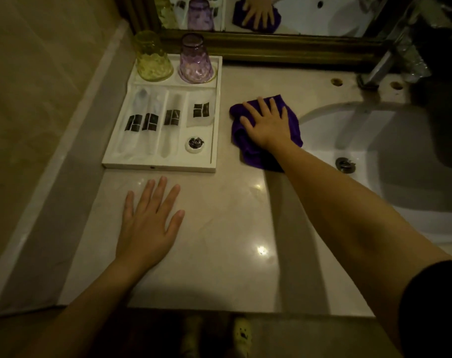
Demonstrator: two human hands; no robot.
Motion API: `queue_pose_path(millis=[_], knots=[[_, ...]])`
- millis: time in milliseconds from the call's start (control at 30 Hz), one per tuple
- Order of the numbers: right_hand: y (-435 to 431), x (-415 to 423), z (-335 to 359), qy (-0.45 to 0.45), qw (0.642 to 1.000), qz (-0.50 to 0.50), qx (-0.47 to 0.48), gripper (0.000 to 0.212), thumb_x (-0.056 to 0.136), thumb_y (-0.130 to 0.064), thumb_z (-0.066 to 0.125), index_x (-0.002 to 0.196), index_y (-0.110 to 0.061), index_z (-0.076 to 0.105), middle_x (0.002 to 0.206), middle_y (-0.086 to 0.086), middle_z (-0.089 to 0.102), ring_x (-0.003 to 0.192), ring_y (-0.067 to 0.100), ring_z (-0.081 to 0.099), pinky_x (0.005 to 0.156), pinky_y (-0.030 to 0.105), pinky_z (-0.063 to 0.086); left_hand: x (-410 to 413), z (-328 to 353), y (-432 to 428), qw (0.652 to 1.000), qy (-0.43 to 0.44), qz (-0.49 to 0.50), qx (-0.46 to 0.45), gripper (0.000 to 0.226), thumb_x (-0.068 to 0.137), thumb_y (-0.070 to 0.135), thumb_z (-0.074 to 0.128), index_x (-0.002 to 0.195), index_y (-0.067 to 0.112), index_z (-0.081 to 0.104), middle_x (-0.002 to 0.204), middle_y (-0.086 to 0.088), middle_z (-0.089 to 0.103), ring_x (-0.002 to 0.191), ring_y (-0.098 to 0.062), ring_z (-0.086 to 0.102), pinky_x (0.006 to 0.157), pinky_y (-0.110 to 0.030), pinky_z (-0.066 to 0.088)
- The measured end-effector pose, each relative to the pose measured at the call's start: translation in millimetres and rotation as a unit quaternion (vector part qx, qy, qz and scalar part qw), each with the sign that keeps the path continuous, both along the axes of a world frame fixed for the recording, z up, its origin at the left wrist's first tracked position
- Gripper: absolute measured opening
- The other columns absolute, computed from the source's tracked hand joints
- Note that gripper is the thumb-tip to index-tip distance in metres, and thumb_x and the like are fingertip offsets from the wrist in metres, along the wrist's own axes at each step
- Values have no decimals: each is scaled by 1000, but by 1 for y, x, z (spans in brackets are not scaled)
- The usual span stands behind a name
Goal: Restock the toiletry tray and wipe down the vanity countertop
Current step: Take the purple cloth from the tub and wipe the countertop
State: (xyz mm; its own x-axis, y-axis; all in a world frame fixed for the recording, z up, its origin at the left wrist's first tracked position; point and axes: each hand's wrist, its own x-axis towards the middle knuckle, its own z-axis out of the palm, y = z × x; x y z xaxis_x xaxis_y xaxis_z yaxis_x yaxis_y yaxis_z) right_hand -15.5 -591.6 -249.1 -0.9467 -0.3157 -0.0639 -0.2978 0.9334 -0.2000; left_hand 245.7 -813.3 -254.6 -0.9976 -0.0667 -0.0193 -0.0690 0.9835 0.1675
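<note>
Cloth (pixel 248 146): solid deep purple. Tray (pixel 163 167): plain white. Sachets (pixel 152 122): translucent white with black block labels. Tumblers: one yellow-green (pixel 152 59), one pale violet (pixel 196 60), both faceted. Table (pixel 219 228): glossy cream, faintly veined. Basin (pixel 400 202): white.

The room is dimly lit, in a yellowish cast. A mirror (pixel 297 14) (dark wooden frame) is set behind a white basin (pixel 400 192); a beige wall (pixel 39 73) is seen at left.
</note>
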Motion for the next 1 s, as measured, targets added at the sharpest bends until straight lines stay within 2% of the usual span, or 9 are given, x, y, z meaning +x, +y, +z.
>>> queue_pose_path(millis=[300,467,600,733,1000], knots=[[-5,-48,2,-3,1000,-17,-2,59,93,-56,16,147,-33,12,159,7,5,145,33,1,115,54,0,-1,-5,-1,1000,5,7,-21,58,89,56,8,143,38,-5,156,9,0,143,-9,-8,115,-39,-9],[-5,-35,2,5,1000,8,-6,58,94,-54,17,148,-30,13,159,7,7,145,32,2,116,53,1,-1,-6,-1,1000,11,3,-12,57,89,55,9,142,37,-1,156,8,3,143,-10,-5,116,-43,-4],[-4,20,-3,18,999,26,-10,59,93,-54,18,146,-31,18,158,4,13,145,29,7,116,51,2,-1,-5,-2,1000,11,-5,-4,58,89,56,8,143,36,-1,155,9,0,143,-10,-7,116,-44,-4],[0,98,-3,30,999,21,-8,59,92,-54,20,146,-31,20,157,3,17,145,28,9,116,49,2,-1,-2,-1,1000,10,-11,8,62,87,56,7,145,33,6,157,5,3,141,-10,-9,115,-44,-6],[-15,243,-2,6,1000,-5,-27,62,89,-58,14,146,-34,16,158,0,11,146,25,1,117,48,-5,-3,-5,-3,1000,7,-17,7,58,91,53,10,145,33,2,158,3,1,141,-11,-10,114,-47,-7]])
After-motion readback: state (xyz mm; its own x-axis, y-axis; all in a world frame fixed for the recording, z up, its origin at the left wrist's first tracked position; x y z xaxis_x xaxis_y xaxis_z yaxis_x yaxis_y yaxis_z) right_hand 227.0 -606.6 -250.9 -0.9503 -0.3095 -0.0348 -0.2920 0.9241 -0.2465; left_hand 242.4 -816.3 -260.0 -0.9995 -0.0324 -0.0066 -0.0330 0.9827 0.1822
